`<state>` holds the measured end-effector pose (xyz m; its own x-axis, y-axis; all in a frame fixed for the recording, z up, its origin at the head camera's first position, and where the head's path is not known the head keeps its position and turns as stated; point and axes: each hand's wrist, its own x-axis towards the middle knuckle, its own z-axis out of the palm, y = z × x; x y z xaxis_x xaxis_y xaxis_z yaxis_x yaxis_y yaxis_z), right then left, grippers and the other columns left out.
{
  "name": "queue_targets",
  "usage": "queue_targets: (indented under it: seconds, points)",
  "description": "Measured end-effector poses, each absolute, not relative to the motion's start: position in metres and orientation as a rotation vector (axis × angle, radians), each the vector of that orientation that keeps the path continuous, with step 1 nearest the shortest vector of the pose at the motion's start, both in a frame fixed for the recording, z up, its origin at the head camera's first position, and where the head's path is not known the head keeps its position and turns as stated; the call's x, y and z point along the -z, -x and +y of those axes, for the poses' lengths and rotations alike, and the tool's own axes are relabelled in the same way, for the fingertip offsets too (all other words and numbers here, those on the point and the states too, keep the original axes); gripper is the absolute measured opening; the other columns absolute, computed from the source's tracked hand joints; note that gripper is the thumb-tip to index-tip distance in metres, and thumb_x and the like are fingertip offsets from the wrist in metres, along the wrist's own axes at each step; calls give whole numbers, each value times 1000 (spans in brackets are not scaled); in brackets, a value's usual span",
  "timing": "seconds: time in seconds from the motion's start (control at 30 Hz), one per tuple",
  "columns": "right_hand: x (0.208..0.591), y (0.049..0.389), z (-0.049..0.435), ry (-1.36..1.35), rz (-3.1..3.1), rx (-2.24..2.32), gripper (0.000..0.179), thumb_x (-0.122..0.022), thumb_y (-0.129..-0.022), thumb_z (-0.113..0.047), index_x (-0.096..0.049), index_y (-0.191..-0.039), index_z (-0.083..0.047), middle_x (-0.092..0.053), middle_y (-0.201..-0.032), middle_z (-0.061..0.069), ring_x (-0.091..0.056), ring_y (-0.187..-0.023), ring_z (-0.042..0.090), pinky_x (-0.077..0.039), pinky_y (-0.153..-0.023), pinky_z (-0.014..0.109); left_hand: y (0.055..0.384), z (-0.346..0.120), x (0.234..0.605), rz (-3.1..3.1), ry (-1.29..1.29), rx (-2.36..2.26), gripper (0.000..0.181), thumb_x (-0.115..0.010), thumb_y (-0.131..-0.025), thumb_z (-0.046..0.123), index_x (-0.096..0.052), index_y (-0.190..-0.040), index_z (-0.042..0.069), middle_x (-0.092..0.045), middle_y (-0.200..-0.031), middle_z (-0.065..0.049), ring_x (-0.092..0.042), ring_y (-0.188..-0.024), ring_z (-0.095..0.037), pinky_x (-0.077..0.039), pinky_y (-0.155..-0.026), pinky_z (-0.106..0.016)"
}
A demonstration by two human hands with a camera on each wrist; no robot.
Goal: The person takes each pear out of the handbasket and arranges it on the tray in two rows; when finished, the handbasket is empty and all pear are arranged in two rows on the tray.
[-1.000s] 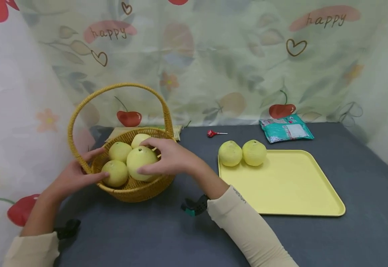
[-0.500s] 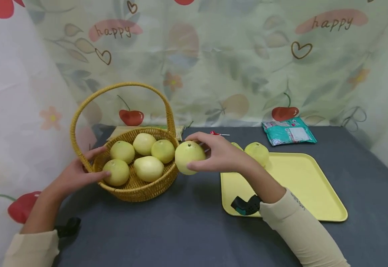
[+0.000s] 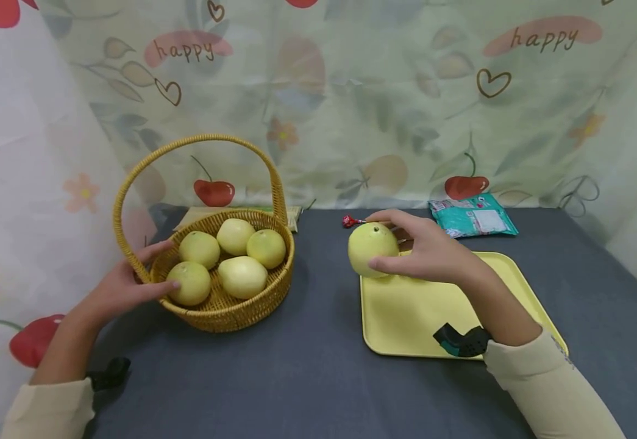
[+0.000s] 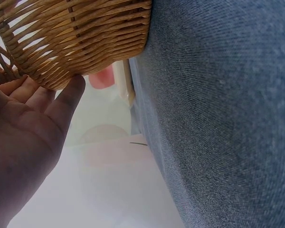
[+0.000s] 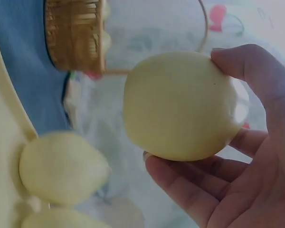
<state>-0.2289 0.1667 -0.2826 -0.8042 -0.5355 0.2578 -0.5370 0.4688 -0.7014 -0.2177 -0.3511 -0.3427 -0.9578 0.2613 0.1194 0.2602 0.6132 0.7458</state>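
My left hand [image 3: 123, 288] grips the left rim of a round wicker basket [image 3: 241, 317] with a tall hooped handle. Its thumb lies over the rim, and in the left wrist view the fingers [image 4: 69, 97] press against the outer weave. Several pale yellow-green pomelos [image 3: 243, 277] lie inside. My right hand [image 3: 433, 251] holds another pomelo [image 3: 369, 250] between thumb and fingers, over the back left corner of a yellow tray [image 3: 406, 332]. In the right wrist view two pomelos [image 5: 61, 167] rest on the tray; the hand and held fruit hide them in the head view.
A red lollipop [image 3: 349, 221] lies behind the tray. At the back right is a teal packet [image 3: 477, 216], partly behind my right hand. A flat beige packet [image 3: 191, 218] lies behind the basket. Patterned curtain [image 3: 318, 122] encloses the dark grey tabletop [image 3: 296, 378].
My right hand has lifted a pomelo out of the basket and carried it right, over to the tray's corner. My left hand has stayed on the basket rim.
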Motion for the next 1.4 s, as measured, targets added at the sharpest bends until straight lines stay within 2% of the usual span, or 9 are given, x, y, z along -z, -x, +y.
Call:
queue_targets:
  seconds: [0.13, 0.37, 0.57, 0.77, 0.97, 1.07, 1.27, 1.4]
  points:
    - [280, 227, 192, -899, -2725, -1260, 57, -81, -87, -22, -55, -137, -13, -60, -119, 6, -63, -103, 22, -51, -90, 37, 217, -351, 339, 2811, -436, -1306, 84, -79, -89, 23, -32, -158, 10, -26, -161, -17, -14, -147, -40, -19, -107, -65]
    - [270, 228, 230, -750, -2721, -1205, 57, -80, -88, -17, -55, -139, -11, -59, -122, 10, -65, -99, 25, -53, -82, 27, 216, -348, 339, 2818, -440, -1301, 83, -78, -90, 22, -32, -157, 6, -27, -160, -19, -14, -146, -41, -19, -107, -65]
    - [273, 234, 262, -598, -2775, -1164, 55, -80, -88, -18, -57, -137, -15, -59, -119, 5, -67, -94, 18, -53, -78, 26, 214, -346, 337, 2810, -416, -1294, 85, -77, -90, 25, -30, -158, 8, -24, -161, -19, -12, -147, -43, -19, -107, -67]
    - [287, 247, 292, -481, -2838, -1153, 55, -77, -91, -26, -55, -140, -16, -59, -123, 7, -66, -94, 18, -51, -77, 28, 214, -347, 337, 2801, -419, -1301, 85, -77, -90, 24, -29, -158, 8, -24, -161, -18, -11, -147, -43, -18, -107, -68]
    - [304, 260, 311, -435, -2996, -1028, 73, -73, -93, -36, -40, -149, -3, -49, -138, 25, -59, -112, 36, -49, -84, 42, 214, -348, 338, 2793, -414, -1310, 85, -77, -90, 24, -29, -159, 9, -23, -162, -18, -11, -147, -42, -18, -107, -68]
    - [313, 264, 315, -417, -3035, -980, 77, -72, -94, -37, -36, -150, 1, -47, -138, 30, -56, -116, 42, -48, -86, 49, 214, -348, 338, 2801, -415, -1301, 85, -77, -90, 24, -29, -158, 9, -24, -162, -18, -11, -147, -42, -18, -107, -68]
    - [331, 271, 316, -444, -3042, -1002, 73, -72, -93, -38, -41, -146, 1, -54, -131, 27, -56, -114, 39, -46, -88, 49, 215, -347, 338, 2821, -421, -1282, 85, -78, -90, 25, -30, -158, 9, -26, -161, -18, -13, -147, -42, -19, -107, -67]
    - [340, 276, 314, -461, -3058, -1008, 73, -73, -93, -37, -42, -145, 2, -54, -129, 26, -54, -116, 41, -45, -89, 51, 215, -348, 338, 2819, -423, -1288, 85, -78, -90, 24, -30, -158, 9, -26, -161, -18, -13, -147, -41, -18, -108, -66]
